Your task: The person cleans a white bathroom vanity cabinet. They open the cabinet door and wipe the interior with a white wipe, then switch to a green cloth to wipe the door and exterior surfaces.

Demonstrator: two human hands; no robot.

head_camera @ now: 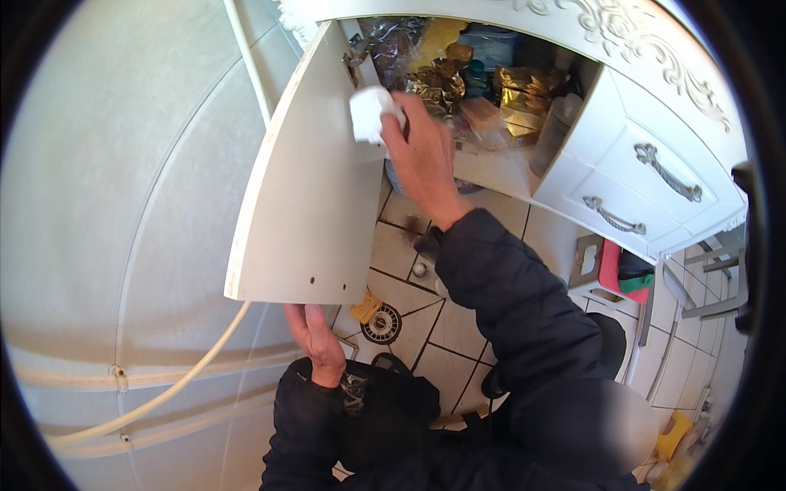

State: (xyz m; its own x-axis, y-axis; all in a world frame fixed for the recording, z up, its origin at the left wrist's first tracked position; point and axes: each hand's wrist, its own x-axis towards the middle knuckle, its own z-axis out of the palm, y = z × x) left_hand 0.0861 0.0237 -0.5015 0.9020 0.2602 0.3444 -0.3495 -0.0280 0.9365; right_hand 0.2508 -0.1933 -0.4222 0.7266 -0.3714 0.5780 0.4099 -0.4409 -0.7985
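Observation:
My right hand (420, 150) holds a crumpled white cloth or paper wipe (370, 115) near the inner face of an open cabinet door (307, 202), close to its hinge side. Below, my left hand (319, 340) grips the door's free edge; part of its fingers is hidden behind the panel. Two small dark holes show in the door near that edge. Metal hinges (355, 60) join the door to the cabinet. Inside, gold foil packets (522, 101), clear plastic wrapping (399, 46) and a blue-lidded plastic container (488, 46) crowd the shelf (497, 169).
White drawers (645, 147) with ornate metal handles adjoin the cabinet at right. A pale hose (202, 374) curves along the tiled wall at left. On the tiled floor lie a round drain cover (381, 323) and a yellow piece beside it. A crate (592, 270) holding coloured items stands under the drawers.

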